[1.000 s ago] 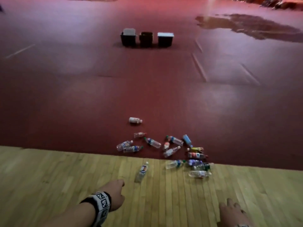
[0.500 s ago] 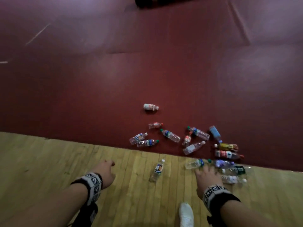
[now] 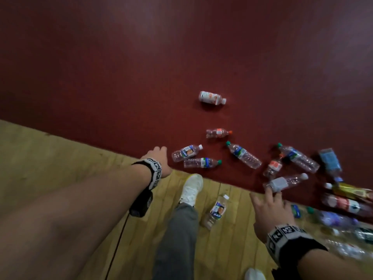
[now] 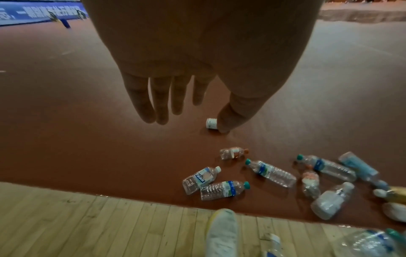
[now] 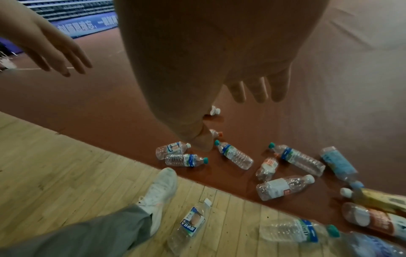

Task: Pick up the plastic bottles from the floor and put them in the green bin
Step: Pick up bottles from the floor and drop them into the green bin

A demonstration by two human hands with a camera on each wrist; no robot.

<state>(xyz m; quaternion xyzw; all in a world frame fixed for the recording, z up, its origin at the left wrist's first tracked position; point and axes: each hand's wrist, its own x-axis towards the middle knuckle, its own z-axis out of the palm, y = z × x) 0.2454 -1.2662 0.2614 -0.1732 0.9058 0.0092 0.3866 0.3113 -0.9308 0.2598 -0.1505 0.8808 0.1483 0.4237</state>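
Several plastic bottles lie scattered on the floor. Near my left hand (image 3: 159, 156) are a clear bottle with a white cap (image 3: 186, 152) and a green-capped bottle (image 3: 201, 162). That hand hovers just left of them, fingers straight (image 4: 153, 107), holding nothing. My right hand (image 3: 268, 205) is spread over the wood. Its fingertips reach towards a white-labelled bottle (image 3: 284, 181) without touching it. One bottle (image 3: 217, 211) lies alone on the wood between my hands. A white and orange bottle (image 3: 212, 97) lies farthest out. No bin is in view.
The wooden floor (image 3: 60, 158) meets the dark red floor (image 3: 141, 67) along a slanted edge. My white shoe (image 3: 191, 188) and grey trouser leg (image 3: 177, 239) stand between the hands. More bottles (image 3: 343, 205) pile up at the right edge.
The view has tilted down and the bins have left it. I have stepped closer to the bottles. Both hands have moved forward, the left one up to the red floor's edge.
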